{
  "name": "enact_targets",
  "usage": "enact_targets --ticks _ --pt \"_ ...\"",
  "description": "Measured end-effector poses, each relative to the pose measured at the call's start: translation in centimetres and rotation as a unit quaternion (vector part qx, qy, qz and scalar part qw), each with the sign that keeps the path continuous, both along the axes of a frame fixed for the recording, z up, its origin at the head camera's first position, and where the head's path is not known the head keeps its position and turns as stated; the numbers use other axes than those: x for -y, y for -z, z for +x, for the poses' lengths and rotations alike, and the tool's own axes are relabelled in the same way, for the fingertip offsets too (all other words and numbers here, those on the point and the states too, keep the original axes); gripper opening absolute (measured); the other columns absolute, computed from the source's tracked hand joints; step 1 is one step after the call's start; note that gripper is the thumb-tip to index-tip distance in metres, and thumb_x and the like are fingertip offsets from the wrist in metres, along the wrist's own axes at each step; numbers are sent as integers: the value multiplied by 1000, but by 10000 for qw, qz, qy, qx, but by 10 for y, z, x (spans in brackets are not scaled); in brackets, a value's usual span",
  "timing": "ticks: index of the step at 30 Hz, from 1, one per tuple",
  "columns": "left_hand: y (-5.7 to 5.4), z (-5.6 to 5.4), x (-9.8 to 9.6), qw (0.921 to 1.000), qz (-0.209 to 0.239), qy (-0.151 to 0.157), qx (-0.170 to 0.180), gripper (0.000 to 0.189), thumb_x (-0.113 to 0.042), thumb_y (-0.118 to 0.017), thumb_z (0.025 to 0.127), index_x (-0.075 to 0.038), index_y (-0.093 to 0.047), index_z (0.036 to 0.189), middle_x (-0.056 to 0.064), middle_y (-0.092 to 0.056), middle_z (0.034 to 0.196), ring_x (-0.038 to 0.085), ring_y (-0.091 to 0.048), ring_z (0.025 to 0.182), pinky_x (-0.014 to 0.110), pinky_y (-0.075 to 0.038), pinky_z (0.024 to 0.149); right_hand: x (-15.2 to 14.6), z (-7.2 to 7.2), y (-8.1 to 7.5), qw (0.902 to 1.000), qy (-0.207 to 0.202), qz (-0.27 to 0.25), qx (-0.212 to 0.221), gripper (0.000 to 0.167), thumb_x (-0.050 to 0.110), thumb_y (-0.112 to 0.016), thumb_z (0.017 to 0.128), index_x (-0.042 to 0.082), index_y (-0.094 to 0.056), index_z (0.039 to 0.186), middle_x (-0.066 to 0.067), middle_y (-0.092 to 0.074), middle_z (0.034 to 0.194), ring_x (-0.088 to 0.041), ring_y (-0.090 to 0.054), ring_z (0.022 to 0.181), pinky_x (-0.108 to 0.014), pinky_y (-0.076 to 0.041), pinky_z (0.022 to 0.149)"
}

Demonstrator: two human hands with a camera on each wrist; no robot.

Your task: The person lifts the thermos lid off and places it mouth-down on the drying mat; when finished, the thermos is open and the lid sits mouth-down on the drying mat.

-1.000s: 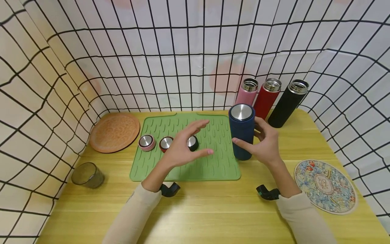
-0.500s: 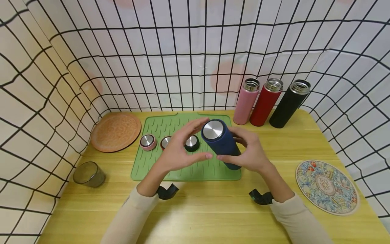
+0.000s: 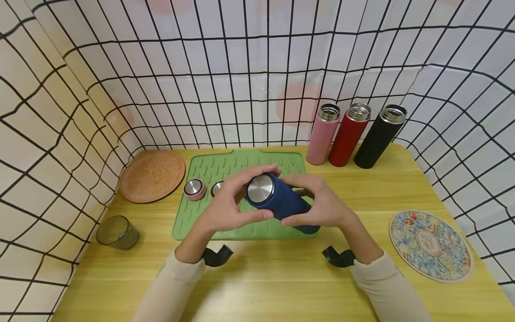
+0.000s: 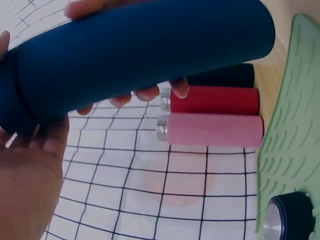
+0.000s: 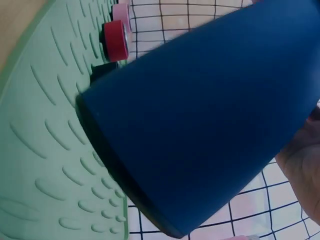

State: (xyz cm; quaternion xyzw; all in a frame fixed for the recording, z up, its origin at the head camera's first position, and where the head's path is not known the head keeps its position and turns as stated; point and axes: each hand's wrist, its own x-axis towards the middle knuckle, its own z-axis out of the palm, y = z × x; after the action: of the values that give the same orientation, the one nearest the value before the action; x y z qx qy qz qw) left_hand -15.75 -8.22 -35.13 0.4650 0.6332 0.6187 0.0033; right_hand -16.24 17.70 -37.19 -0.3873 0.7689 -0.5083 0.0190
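A blue vacuum flask [image 3: 293, 206] is held tilted above the green ribbed mat [image 3: 281, 232], its steel-topped lid [image 3: 260, 188] toward the left. My right hand [image 3: 323, 201] grips the flask's body. Around the lid end, my left hand [image 3: 225, 205] has its fingers and thumb curled. The left wrist view shows the left fingers [image 4: 52, 137] against the lid below the dark seam. On the mat stand a pink lid [image 3: 195, 189] and a partly covered red lid [image 3: 216, 188]. A black lid [image 4: 296, 215] is hidden from the head view by the left hand.
Lidless pink [image 3: 323, 134], red [image 3: 349, 135] and black [image 3: 379, 137] flasks stand at the back right. An orange round mat [image 3: 153, 176] and a tinted glass [image 3: 117, 232] lie left; a patterned round mat [image 3: 430, 246] lies right. Grid-patterned cloth encloses the table.
My right hand has brought the blue flask left from beside the standing flasks and tipped its lid leftward. My left hand, earlier apart from it, has closed around the lid.
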Motion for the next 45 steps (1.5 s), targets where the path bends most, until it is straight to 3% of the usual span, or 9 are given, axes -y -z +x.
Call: enact_targets --ticks 4,9,19,24,28,30,34,39,45 --pt "-2 2 3 9994 23 350 -43 80 6 -84 80 6 -45 150 24 -52 148 33 -55 135 43 -52 110 0 -2 1 9985 -466 57 271 76 23 -90 76 18 -58 145 -2 -65 138 -22 -64 122 -38 -60 96" --pt "-1 2 1 9996 -3 292 -52 79 13 -82 79 7 -45 149 25 -51 148 30 -56 134 43 -55 105 -2 -2 3 9971 -619 199 393 75 20 -86 80 16 -53 147 -4 -65 137 -21 -66 117 -37 -60 97" --pt "13 -5 -3 9997 187 -120 60 72 -28 -74 96 3 -43 153 23 -48 150 27 -52 137 37 -52 109 2 0 7 9988 -119 328 344 77 13 -83 86 14 -47 154 -6 -65 138 -19 -68 114 -35 -60 97" --pt "20 -7 -7 9966 386 -733 37 73 -38 -74 94 -2 -47 152 18 -52 150 27 -54 134 35 -55 105 10 2 7 9973 625 394 -27 80 18 -87 83 18 -49 154 -6 -66 137 -19 -68 109 -36 -62 89" --pt "25 -9 -13 9866 594 -1489 315 71 -38 -79 91 -11 -53 150 9 -58 146 23 -61 129 33 -57 101 16 1 9 9875 1303 565 -679 78 27 -89 83 19 -52 151 -6 -68 135 -20 -68 107 -36 -62 85" --pt "26 -9 -12 9834 708 -1601 473 73 -40 -82 88 -11 -54 149 9 -61 144 22 -63 126 31 -57 99 17 1 8 9858 1375 534 -800 78 27 -91 81 18 -55 149 -5 -69 134 -20 -68 107 -36 -62 85" --pt "22 -12 -5 9916 796 -861 544 81 -41 -81 88 -1 -49 150 18 -55 149 27 -58 131 32 -54 104 10 3 4 9922 1073 371 -505 80 20 -91 78 17 -56 149 -3 -69 133 -17 -68 107 -34 -62 86" --pt "16 -13 2 9975 592 340 156 77 -32 -76 95 6 -42 152 20 -48 154 32 -48 142 40 -48 114 3 4 2 9992 152 367 103 77 16 -86 81 14 -53 150 -4 -69 133 -17 -69 110 -35 -61 92" --pt "13 -11 4 9964 683 505 6 74 -31 -79 92 11 -48 145 19 -57 143 29 -56 133 39 -50 111 1 5 1 9964 -443 421 590 80 18 -82 86 16 -44 156 -5 -65 138 -20 -66 114 -38 -60 95"
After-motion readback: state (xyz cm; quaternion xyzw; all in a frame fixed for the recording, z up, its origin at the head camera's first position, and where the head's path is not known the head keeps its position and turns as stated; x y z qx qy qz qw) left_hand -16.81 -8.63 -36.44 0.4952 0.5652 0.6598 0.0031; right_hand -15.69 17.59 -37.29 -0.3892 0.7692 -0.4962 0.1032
